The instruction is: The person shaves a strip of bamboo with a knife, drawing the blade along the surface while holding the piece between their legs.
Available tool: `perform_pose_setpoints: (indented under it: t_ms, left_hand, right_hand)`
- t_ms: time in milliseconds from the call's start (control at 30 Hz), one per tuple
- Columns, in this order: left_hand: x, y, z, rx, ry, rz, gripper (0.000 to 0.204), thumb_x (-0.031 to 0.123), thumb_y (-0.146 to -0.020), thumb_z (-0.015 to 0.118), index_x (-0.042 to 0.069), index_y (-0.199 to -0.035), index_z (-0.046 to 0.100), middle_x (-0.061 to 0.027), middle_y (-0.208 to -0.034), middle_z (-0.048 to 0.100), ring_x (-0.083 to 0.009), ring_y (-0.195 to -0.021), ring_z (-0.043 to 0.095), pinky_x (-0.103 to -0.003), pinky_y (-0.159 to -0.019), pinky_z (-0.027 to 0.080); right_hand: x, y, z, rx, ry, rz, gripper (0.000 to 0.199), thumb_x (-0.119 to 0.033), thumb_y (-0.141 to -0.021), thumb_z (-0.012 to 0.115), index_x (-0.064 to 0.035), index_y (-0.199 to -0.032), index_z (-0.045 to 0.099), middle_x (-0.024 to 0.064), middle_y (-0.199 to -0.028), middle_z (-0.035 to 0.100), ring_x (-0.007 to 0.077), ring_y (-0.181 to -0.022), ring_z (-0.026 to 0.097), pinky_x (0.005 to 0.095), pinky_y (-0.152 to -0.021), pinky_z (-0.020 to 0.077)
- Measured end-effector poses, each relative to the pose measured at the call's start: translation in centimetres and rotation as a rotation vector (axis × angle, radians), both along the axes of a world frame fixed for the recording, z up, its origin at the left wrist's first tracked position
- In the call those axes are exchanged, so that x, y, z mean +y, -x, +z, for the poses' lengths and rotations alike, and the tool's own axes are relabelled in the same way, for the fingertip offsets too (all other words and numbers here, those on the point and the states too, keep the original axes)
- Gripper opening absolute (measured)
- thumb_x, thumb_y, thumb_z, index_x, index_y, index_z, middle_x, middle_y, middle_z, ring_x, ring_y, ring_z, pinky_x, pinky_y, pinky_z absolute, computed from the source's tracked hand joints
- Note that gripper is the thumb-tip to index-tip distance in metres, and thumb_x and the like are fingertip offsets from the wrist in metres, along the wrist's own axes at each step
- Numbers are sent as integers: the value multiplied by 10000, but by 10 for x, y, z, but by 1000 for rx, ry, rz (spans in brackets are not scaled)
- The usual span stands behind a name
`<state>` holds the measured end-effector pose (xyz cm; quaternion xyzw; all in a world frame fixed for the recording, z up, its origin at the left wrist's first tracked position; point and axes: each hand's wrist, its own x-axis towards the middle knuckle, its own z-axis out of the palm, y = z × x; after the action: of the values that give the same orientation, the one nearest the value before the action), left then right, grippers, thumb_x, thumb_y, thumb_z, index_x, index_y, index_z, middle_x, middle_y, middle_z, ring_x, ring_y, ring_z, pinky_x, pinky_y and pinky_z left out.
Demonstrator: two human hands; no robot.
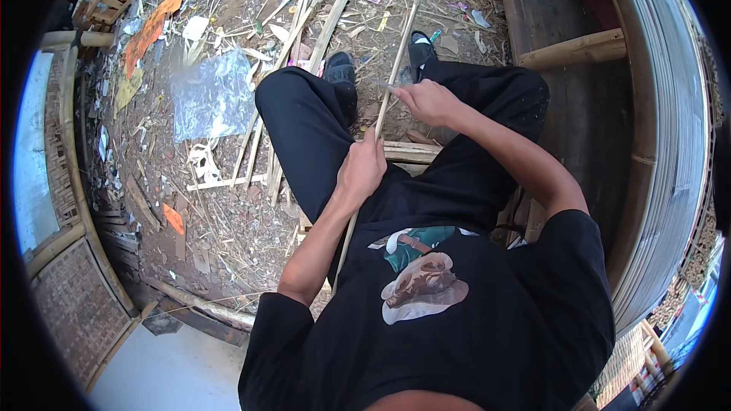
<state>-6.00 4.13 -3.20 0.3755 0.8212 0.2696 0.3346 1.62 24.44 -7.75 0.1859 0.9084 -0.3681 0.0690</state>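
Bamboo offcuts [263, 144] and a clear plastic sheet [209, 91] are lying on the littered ground at left. Left hand [362, 169] is closing around a long thin bamboo strip [397, 53], which is slanting across the lap between black-trousered knees. Right hand [430, 100] is pinching a small blade [387, 88] against that strip higher up, beside stacked bamboo slats [670, 129].

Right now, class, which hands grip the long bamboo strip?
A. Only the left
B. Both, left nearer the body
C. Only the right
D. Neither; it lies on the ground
B: the left hand grips the bamboo strip low near the lap, while the right hand holds it farther up.
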Motion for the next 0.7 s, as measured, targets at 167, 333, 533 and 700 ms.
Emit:
perform_pose_setpoints:
  t_ms: [167, 333, 533, 700]
  left_hand:
    - [2, 0, 1, -16, 6, -12, 174, 126, -974, 473, -48, -969, 485, -331, -700, 597, -507, -711, 607, -572, -618, 470]
    - [4, -4, 6, -45, 8, -34, 163, 116, -972, 481, -46, -964, 487, -323, -685, 593, -505, -698, 603, -569, -610, 466]
    - [-2, 0, 4, -66, -44, 36, 139, 93, -965, 503, -45, -955, 487, -314, -661, 578, -495, -681, 596, -544, -572, 444]
    - [-4, 6, 7, -140, -161, 31, 166, 122, -980, 517, -43, -959, 511, -265, -645, 568, -441, -613, 603, -461, -528, 432]
  right_hand:
    - [4, 8, 0, 7, -52, 52, 587, -459, -1017, 369, -7, -804, 678, 263, -739, 641, 463, -784, 629, 534, -734, 510]
    - [82, 24, -24, 14, -59, -126, 586, -484, -1025, 315, -45, -967, 701, 277, -830, 653, 473, -871, 619, 544, -796, 495]
    - [19, 11, 2, -60, 99, 3, 546, -451, -1024, 342, -44, -928, 694, 274, -802, 643, 469, -851, 616, 544, -786, 492]
    - [26, 10, -1, 26, -31, 60, 551, -476, -1011, 375, -55, -844, 691, 245, -711, 626, 450, -759, 626, 539, -725, 504]
